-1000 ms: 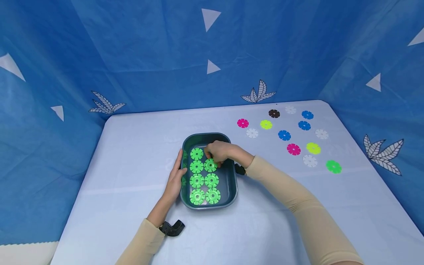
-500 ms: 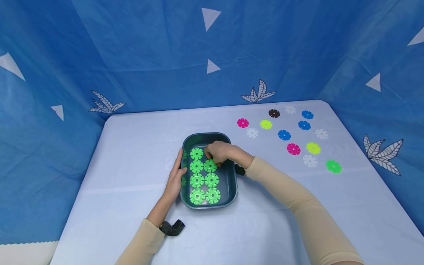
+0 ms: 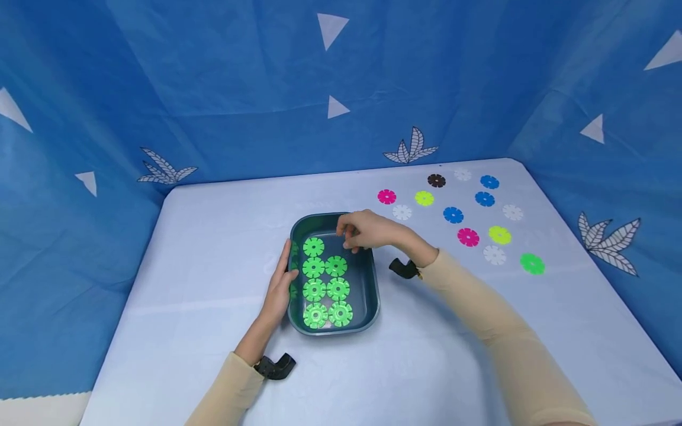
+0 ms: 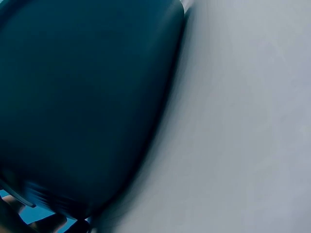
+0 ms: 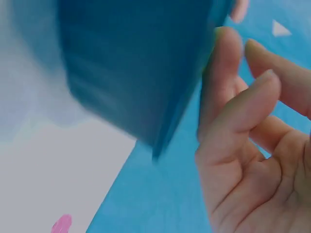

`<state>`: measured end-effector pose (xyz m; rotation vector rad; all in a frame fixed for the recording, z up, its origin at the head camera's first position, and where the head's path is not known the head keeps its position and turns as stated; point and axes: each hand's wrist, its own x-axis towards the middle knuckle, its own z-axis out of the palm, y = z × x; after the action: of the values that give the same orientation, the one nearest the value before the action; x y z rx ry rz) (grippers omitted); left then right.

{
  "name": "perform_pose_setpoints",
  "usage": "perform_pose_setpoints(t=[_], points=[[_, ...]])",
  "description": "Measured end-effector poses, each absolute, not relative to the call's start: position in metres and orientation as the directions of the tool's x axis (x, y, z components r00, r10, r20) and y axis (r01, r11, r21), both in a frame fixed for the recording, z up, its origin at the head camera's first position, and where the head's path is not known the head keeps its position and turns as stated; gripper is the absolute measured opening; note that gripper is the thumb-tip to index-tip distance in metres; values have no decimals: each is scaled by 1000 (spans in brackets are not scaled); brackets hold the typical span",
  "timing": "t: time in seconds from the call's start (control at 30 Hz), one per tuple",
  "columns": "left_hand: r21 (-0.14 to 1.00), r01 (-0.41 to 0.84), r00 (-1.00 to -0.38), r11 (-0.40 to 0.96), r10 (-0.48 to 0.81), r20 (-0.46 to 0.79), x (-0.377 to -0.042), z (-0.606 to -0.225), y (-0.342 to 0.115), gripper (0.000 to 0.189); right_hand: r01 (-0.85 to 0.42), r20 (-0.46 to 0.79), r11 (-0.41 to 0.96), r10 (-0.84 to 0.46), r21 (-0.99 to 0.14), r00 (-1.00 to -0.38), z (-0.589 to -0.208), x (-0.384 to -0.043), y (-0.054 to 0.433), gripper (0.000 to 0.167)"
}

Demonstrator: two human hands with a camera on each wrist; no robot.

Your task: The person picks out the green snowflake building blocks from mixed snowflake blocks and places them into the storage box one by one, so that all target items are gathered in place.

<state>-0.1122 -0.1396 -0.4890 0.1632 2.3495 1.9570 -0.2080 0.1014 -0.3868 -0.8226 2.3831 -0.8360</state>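
A dark teal tray (image 3: 362, 322) stands on the white-covered table. Inside lie several bright green notched discs (image 3: 336, 266), set in two columns, the left one longer. My left hand (image 3: 277, 291) holds the tray's left wall, thumb over the rim and fingers along the outside. In the left wrist view only dark fingertips (image 4: 48, 223) show under the tray's side. My right hand (image 3: 367, 229) hovers over the tray's far right corner. Its fingers are loosely bent and hold nothing, as the right wrist view shows too.
Loose notched discs lie at the table's right: pink (image 3: 468, 237), blue (image 3: 453, 215), yellow (image 3: 499, 235), white (image 3: 494, 255), dark brown (image 3: 437, 180) and one green (image 3: 533, 264). Blue cloth (image 3: 266, 118) hangs behind the table and along its sides.
My right hand has let go of the upper disc in the right column and lifted up and to the right. That disc stays in the tray. The left hand keeps its place.
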Motion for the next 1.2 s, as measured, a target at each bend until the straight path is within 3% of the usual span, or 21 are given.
perform_pose_setpoints(t=[0.27,0.5,0.67,0.9,1.2], points=[[980,20,-992,196,129,-5,-112,-489,-139,63,-131,-247,590,-515,-797,-821,-384,-188,185,26],[982,13,-991,187,131,-12,-112,-488,-139,64,46,-326,644,-324,-764,-888,-397,-165,284,37],[983,4,-991,181,129,-20,-113,-488,-139,64,121,-331,723,-156,-680,-931,-402,-149,353,48],[984,1,-992,176,127,-21,-112,-486,-141,64,241,-365,772,13,-588,-931,-404,-134,424,60],[986,-2,-990,167,138,-25,-112,-487,-140,63,338,-452,768,71,-544,-889,-420,-120,455,71]])
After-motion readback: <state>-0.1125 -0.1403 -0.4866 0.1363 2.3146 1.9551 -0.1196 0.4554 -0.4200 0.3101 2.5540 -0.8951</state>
